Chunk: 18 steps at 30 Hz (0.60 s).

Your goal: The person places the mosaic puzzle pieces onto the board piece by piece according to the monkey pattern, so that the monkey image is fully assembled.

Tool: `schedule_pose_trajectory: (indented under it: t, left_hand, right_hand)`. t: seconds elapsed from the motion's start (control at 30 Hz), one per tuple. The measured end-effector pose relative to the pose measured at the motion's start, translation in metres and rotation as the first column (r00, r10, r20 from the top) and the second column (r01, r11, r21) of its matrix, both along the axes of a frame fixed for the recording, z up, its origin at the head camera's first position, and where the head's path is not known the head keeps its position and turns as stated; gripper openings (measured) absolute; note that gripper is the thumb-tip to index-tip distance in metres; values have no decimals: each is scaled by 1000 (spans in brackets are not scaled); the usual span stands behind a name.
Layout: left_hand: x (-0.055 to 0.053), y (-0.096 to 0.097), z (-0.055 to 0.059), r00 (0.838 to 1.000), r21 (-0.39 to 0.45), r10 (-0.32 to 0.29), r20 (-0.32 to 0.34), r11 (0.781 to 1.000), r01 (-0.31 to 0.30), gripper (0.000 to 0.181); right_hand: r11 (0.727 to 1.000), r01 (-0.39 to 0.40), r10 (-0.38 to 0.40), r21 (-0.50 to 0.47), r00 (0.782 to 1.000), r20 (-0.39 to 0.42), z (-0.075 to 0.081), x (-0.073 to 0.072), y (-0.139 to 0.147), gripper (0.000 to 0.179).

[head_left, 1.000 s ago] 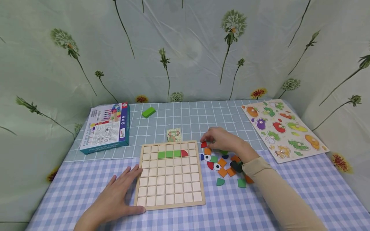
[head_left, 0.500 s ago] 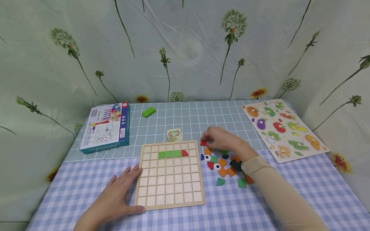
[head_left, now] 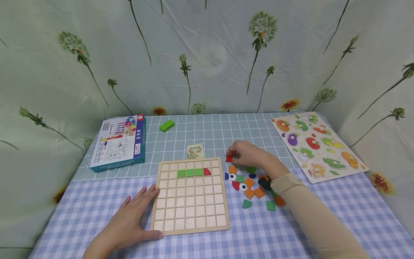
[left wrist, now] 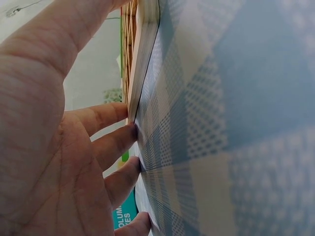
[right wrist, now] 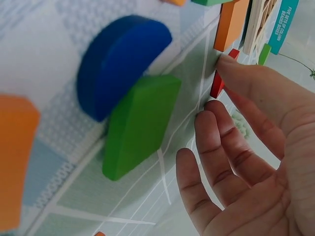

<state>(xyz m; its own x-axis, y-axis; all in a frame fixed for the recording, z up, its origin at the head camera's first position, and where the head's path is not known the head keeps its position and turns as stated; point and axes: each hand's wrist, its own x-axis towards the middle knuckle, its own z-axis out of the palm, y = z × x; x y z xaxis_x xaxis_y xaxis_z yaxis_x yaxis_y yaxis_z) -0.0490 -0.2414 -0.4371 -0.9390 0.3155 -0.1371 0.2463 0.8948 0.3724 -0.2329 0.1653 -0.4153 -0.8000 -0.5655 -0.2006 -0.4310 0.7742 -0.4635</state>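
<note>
A wooden grid board [head_left: 191, 201] lies on the checked cloth, with a row of three green squares [head_left: 189, 173] and a red quarter-circle [head_left: 206, 172] in its second row. My left hand [head_left: 130, 216] lies spread along the board's left side, fingertips and thumb touching its edge; in the left wrist view the fingers [left wrist: 113, 147] meet the cloth. Past the board's upper right corner, my right hand [head_left: 247, 154] pinches a red piece [head_left: 229, 158] between thumb and finger. The right wrist view shows that red piece [right wrist: 218, 81] low over the cloth, its remaining fingers [right wrist: 209, 132] loosely bent.
Loose orange, green, blue, red and eye-patterned pieces [head_left: 249, 193] lie right of the board. A small pattern card [head_left: 194, 151] lies behind it. A box [head_left: 119, 144] and green block [head_left: 166, 126] stand back left; a vegetable puzzle board [head_left: 318, 145] lies at right.
My right hand has shifted slightly, with the red piece moving a little away from me and to the right. The left hand and the grid board stay in place.
</note>
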Motion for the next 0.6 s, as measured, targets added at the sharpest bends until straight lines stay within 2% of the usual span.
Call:
schedule_pose_trajectory:
  t: [0.2,0.6]
  left_hand:
    - [0,0,0,1000,12,9,16,1000,-9,125]
    - [1,-1,0,1000,10,-11,-15,1000,11,125]
  right_hand:
    - [1000,9,-9,1,1000,0,0,0,0,24]
    - [1000,10,-10,1,1000,-25,0,-2,1,20]
